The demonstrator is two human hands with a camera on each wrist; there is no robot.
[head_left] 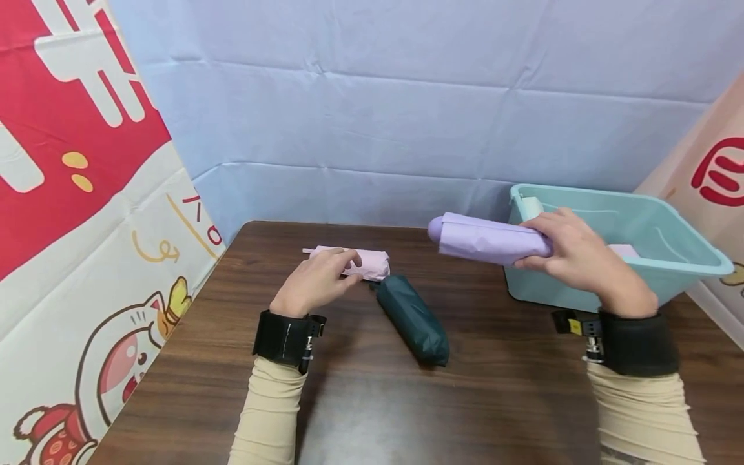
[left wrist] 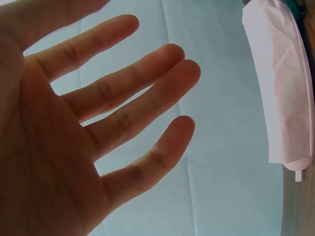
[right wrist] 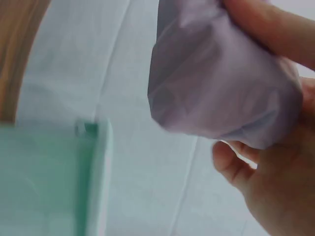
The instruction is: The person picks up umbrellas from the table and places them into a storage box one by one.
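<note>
A folded lavender umbrella [head_left: 494, 239] is gripped at one end by my right hand [head_left: 575, 255], which holds it up beside the bin. In the right wrist view the wrapped end of that umbrella [right wrist: 221, 83] lies between thumb and fingers. My left hand [head_left: 316, 278] hovers near a folded pale pink umbrella [head_left: 372, 263]. Its fingers are spread and hold nothing; in the left wrist view a gap separates the hand [left wrist: 98, 118] from the pink umbrella [left wrist: 280, 83]. A folded dark green umbrella [head_left: 413, 320] lies slantwise on the table, close to the pink one.
On the right stands a light teal plastic bin [head_left: 674, 265] with a pale pink item [head_left: 624, 250] and a whitish item [head_left: 531, 206] inside. The brown wooden table [head_left: 372, 413] meets a pale blue cloth [head_left: 349, 129] behind. A printed cloth [head_left: 70, 258] hangs on the left.
</note>
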